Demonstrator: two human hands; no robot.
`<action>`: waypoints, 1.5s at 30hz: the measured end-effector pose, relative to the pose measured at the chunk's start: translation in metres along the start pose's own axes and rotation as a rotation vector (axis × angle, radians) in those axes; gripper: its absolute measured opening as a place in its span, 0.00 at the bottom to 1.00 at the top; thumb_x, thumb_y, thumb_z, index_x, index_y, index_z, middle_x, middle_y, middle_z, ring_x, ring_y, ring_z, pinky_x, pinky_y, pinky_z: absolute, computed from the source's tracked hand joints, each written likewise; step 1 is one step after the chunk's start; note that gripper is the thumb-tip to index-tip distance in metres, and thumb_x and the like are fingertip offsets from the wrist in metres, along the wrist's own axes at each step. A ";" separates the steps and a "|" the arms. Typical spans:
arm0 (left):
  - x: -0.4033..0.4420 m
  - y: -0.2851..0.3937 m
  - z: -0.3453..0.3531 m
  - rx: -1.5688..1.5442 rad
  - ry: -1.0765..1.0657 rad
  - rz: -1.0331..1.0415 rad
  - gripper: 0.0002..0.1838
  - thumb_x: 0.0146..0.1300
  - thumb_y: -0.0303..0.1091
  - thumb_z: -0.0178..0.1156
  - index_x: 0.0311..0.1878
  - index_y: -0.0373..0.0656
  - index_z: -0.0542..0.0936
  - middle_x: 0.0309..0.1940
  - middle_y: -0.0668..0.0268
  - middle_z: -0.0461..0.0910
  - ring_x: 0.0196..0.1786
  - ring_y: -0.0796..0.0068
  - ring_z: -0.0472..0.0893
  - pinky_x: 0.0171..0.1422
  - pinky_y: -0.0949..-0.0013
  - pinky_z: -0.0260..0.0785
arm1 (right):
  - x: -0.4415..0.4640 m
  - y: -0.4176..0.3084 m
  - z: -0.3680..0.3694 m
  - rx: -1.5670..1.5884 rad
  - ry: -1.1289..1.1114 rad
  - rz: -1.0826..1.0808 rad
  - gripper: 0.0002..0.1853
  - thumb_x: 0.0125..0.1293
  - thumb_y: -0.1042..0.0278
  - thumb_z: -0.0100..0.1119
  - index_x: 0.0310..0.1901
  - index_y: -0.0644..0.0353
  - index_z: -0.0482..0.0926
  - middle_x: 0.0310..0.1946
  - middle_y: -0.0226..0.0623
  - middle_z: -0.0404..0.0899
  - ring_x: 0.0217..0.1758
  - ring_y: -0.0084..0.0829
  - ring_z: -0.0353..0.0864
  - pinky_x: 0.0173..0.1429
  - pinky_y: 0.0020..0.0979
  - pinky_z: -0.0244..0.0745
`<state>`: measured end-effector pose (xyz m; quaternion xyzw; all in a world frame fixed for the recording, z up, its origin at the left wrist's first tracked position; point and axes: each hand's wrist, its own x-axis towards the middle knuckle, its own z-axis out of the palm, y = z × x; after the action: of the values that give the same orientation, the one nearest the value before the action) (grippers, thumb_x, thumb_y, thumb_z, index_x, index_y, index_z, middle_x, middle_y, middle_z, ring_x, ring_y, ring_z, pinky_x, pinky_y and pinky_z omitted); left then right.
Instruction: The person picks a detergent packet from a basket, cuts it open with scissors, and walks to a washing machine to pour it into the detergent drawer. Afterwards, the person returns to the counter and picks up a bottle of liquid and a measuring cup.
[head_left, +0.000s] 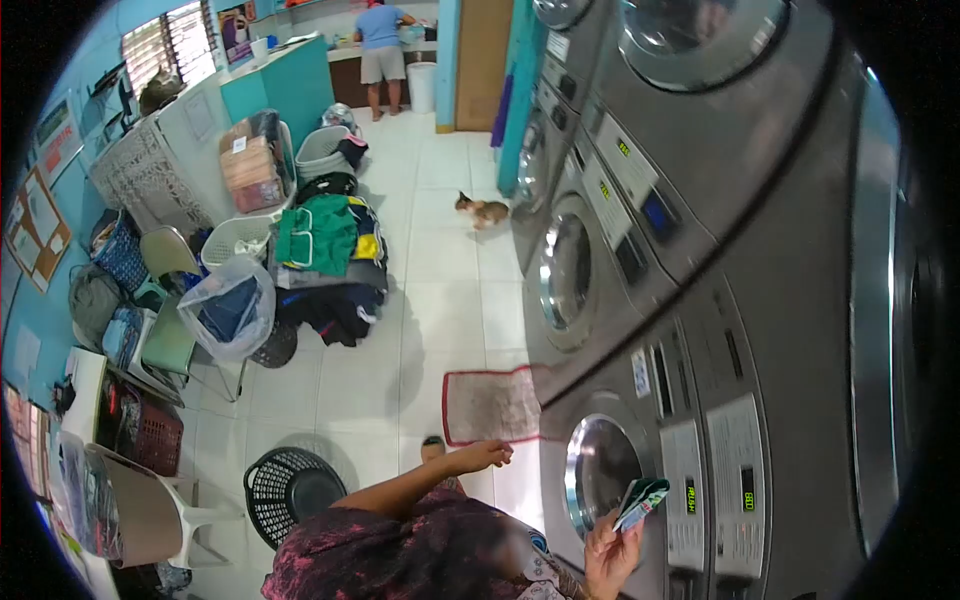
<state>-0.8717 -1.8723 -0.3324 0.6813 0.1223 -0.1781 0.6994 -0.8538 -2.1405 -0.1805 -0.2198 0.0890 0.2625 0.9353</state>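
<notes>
My right hand (612,552) is closed on a green-and-white sachet (641,503), holding it up by its lower end beside the washing machine panels. Just behind the sachet is the round door (603,470) of the nearest lower machine. My left hand (485,457) reaches across in front of my body, above the floor near a red-edged mat (490,406). Its fingers are loosely bent and apart from any object, and nothing shows in them. The print on the sachet is too small to read.
Stacked grey machines (640,190) line the right side. A black basket (292,490) stands on the floor at lower left. Clothes (325,240) are piled on the left, near a plastic-lined bin (228,308). A cat (483,211) is on the tiles; a person (381,50) stands far back.
</notes>
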 end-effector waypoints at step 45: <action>0.162 0.063 -0.774 -0.508 1.133 -0.393 0.21 0.59 0.49 0.45 0.48 0.43 0.68 0.38 0.67 0.76 0.38 0.78 0.73 0.39 0.70 0.61 | 0.932 0.395 0.344 -0.485 -0.300 0.559 0.11 0.63 0.62 0.42 0.47 0.51 0.63 0.25 0.34 0.68 0.18 0.22 0.62 0.16 0.17 0.54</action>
<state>-0.6427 -1.1138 -0.3741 0.4480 0.6328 0.1186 0.6203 -0.2568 -1.2597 -0.2813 -0.3607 -0.0569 0.5496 0.7514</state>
